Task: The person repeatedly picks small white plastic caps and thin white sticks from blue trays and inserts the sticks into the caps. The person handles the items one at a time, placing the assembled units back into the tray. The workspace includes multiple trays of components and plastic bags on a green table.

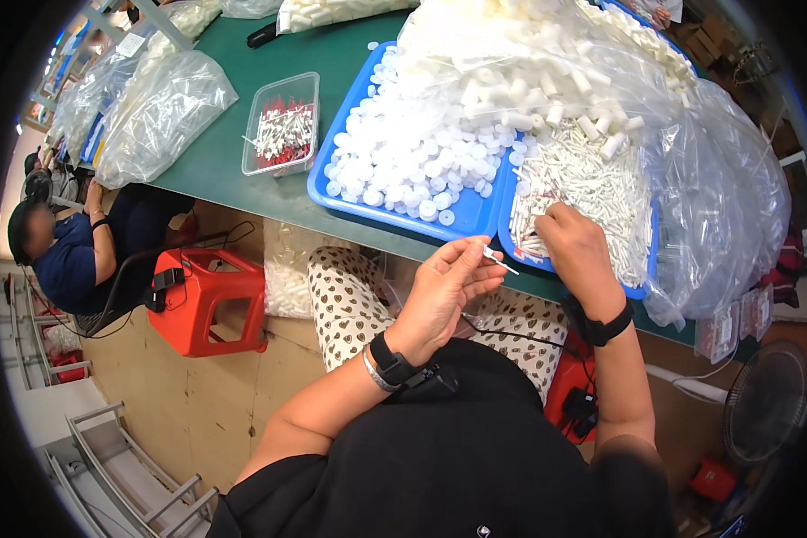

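Observation:
My left hand (458, 280) is in front of the near edge of the blue trays, its thumb and fingers pinched together. Between them are a few small white plastic sticks (504, 261), which jut out to the right. My right hand (579, 249) reaches over the near part of the right blue tray (637, 292), its fingers curled down at the heap of small white sticks (592, 193). Whatever those fingertips hold is hidden. Left of that heap, the other blue tray (394, 224) is full of small translucent white discs (403, 152).
A clear plastic box (281, 165) of white and red pieces stands on the green table (208, 168). Large clear bags (717, 197) with white foam-like cylinders cover the trays' far side. A red stool (208, 300) and a seated person (72, 242) are at the left; a fan (767, 401) stands lower right.

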`<state>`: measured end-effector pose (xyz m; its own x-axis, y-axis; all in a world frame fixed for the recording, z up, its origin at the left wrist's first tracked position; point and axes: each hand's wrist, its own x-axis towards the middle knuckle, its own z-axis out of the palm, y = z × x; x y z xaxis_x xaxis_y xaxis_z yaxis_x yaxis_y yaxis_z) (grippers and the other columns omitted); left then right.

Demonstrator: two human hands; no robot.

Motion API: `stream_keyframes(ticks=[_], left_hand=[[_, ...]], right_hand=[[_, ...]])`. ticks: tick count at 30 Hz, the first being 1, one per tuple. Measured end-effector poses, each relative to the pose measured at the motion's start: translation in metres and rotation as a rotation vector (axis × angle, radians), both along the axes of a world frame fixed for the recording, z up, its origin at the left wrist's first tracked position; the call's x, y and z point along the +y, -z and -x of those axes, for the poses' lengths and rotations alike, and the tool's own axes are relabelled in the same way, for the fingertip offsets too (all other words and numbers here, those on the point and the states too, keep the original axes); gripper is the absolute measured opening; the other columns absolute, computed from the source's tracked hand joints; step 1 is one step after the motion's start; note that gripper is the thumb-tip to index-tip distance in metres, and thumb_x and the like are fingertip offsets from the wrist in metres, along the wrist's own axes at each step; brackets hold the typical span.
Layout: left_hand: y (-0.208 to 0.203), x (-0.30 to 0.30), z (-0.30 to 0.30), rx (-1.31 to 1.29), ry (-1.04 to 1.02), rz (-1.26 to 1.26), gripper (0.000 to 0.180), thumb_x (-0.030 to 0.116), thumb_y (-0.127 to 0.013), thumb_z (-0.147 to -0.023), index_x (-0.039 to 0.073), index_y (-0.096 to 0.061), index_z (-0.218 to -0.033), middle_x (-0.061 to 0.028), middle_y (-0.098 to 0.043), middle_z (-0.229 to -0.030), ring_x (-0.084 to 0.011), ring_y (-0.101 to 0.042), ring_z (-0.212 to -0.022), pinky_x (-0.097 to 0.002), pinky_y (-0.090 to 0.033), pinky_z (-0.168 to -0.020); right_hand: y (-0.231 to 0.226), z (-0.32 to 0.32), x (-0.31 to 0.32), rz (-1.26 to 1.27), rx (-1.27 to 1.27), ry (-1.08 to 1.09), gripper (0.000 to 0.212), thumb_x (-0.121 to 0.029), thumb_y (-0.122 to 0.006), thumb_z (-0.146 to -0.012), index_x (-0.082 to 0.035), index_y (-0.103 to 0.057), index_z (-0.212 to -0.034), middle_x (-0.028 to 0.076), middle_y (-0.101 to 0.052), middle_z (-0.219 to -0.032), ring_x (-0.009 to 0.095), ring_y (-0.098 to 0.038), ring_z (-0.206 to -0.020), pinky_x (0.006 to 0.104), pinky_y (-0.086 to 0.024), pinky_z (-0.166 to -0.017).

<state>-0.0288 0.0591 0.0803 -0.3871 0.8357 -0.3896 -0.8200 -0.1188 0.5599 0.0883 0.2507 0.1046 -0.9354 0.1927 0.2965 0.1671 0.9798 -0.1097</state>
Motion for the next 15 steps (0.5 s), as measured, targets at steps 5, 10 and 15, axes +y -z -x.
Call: stream_keyframes(ticks=[5,10,15], left_hand=[[-0.003,0.001,0.007,0.012,-0.087,-0.046,0.033,0.026,-0.059,-0.099,0.002,-0.056,-0.122,-0.0131,-0.066,-0.109,-0.0206,-0.066,-0.099,-0.0338,-0.055,-0.091],[-0.011,0.007,0.007,-0.009,-0.104,-0.065,0.031,0.026,-0.058,-0.099,0.004,-0.057,-0.120,-0.0127,-0.066,-0.109,-0.0211,-0.066,-0.101,-0.0339,-0.054,-0.092],[-0.012,0.010,0.004,-0.018,-0.074,-0.067,0.031,0.026,-0.059,-0.099,0.003,-0.057,-0.120,-0.0126,-0.066,-0.109,-0.0215,-0.066,-0.102,-0.0335,-0.055,-0.091]], right_hand=[[-0.015,-0.007,-0.023,0.302,0.201,0.018,0.008,-0.003,-0.066,-0.084,0.000,-0.064,-0.090,0.014,-0.065,-0.084,0.030,-0.065,-0.074,0.0378,-0.052,-0.063],[-0.027,-0.010,-0.042,0.439,0.250,-0.010,0.009,-0.004,-0.071,-0.083,0.000,-0.065,-0.089,0.012,-0.066,-0.078,0.028,-0.066,-0.067,0.0358,-0.051,-0.059],[-0.026,-0.011,-0.043,0.384,0.270,-0.006,0.009,-0.002,-0.072,-0.081,-0.002,-0.065,-0.088,0.011,-0.066,-0.077,0.027,-0.065,-0.065,0.0354,-0.050,-0.057]])
